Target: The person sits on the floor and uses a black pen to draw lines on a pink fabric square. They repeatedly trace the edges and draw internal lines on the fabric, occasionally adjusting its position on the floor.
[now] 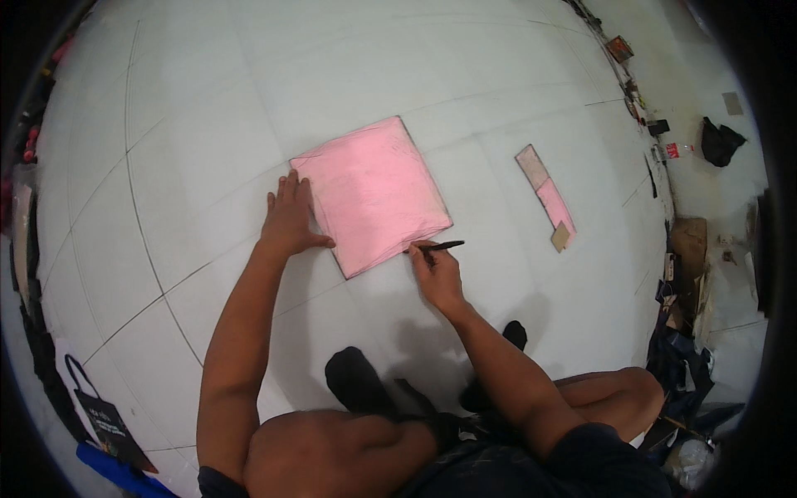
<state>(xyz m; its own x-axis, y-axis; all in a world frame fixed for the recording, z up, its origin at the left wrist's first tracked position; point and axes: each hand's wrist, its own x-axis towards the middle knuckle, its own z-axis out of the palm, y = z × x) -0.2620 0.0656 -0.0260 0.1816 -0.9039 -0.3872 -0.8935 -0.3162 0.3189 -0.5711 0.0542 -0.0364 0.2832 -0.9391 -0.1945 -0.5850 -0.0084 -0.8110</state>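
A pink square sheet point(375, 192) with dark edges lies at a slant on the pale floor in front of me. My left hand point(290, 220) rests spread along its left edge, fingers pointing away and thumb out toward the near-left side. In my right hand point(437, 274) is a black pen point(442, 245), held in a pinch, with its tip at the sheet's near edge. Thin dark lines run along the sheet's borders. Off to the right, apart from both hands, lies a narrow strip point(554, 204), part pink and part brownish, with a small tan piece point(560, 236) on its near end.
The white floor point(207, 100) carries long dark lines. Clutter lines the right side, including a black bag point(721, 143), a plastic bottle point(677, 150) and a brown cardboard piece point(689, 249). At the lower left lies a dark tote bag point(108, 419). My feet in black socks point(355, 378) are close by.
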